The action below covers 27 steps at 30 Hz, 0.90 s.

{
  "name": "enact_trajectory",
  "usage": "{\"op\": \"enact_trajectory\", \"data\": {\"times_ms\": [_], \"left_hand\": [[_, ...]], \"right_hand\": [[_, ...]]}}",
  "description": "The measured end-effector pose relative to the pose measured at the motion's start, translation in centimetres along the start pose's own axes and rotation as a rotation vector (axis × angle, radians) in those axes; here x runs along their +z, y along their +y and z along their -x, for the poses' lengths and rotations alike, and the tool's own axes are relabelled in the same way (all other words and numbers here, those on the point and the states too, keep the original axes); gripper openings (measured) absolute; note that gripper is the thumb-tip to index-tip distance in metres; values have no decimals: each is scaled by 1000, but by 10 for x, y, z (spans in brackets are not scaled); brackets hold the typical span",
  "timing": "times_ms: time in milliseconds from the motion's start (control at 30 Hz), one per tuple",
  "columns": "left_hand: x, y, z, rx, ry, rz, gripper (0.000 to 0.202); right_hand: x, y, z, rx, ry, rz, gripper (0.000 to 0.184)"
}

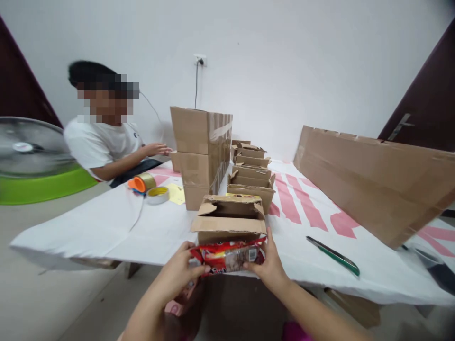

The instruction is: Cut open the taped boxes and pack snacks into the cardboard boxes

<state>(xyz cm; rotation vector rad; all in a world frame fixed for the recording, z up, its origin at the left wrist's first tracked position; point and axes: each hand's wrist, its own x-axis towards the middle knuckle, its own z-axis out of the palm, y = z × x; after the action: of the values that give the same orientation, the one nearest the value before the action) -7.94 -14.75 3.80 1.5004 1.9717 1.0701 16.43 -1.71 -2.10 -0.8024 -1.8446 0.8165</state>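
Observation:
Between my two hands is a red, shiny snack packet point(232, 258) with a white barcode patch near its right end. My left hand point(179, 267) grips its left end, thumb on the near face. At the other end my right hand point(268, 265) pinches it, with the index finger reaching up beside a cardboard box. That small open box point(231, 225) stands just beyond the packet at the table's front edge, flaps spread; its inside is dark and I cannot see what it holds.
Taped cartons point(194, 170) are stacked left of a row of open boxes point(250, 182). A green utility knife point(334, 255) lies right, before a large cardboard sheet or box point(373, 180). Tape rolls point(158, 195) lie left. A co-worker point(106, 142) sits beyond, near a fan point(30, 149).

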Motion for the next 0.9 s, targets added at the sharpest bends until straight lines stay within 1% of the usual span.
{"op": "enact_trajectory", "data": {"times_ms": [67,100,133,167,233,267,300,367,467,567,700,833,900], "left_hand": [[-4,-14,-5,9,225,-71,31],[-4,-18,-8,11,293,-66,32],[-2,-20,-11,14,306,-34,33],[1,-20,-14,20,272,20,34],[9,-16,-20,55,150,144,38],[14,-13,-22,80,111,190,41],[19,-8,-24,102,103,221,45],[30,0,-30,138,135,241,47],[44,8,-39,189,160,242,37],[54,11,-47,229,189,205,27],[61,12,-51,208,212,159,22],[65,12,-49,185,258,140,27],[67,14,-47,197,290,141,18]], "right_hand": [[8,-1,-4,3,-6,-37,71],[10,-2,-6,7,-18,-50,66],[10,-2,-8,7,-30,-52,61],[10,-3,-9,7,-40,-50,56],[6,-1,-10,11,-53,-50,51],[4,1,-9,14,-49,-57,51],[1,4,-9,17,-36,-66,51],[-6,12,-8,26,10,-64,52],[-16,27,-10,44,75,-4,54],[-24,37,-13,38,86,30,55],[-25,40,-12,20,69,45,59],[-24,39,-7,42,57,5,62],[-25,38,-5,39,42,-28,64]]}}
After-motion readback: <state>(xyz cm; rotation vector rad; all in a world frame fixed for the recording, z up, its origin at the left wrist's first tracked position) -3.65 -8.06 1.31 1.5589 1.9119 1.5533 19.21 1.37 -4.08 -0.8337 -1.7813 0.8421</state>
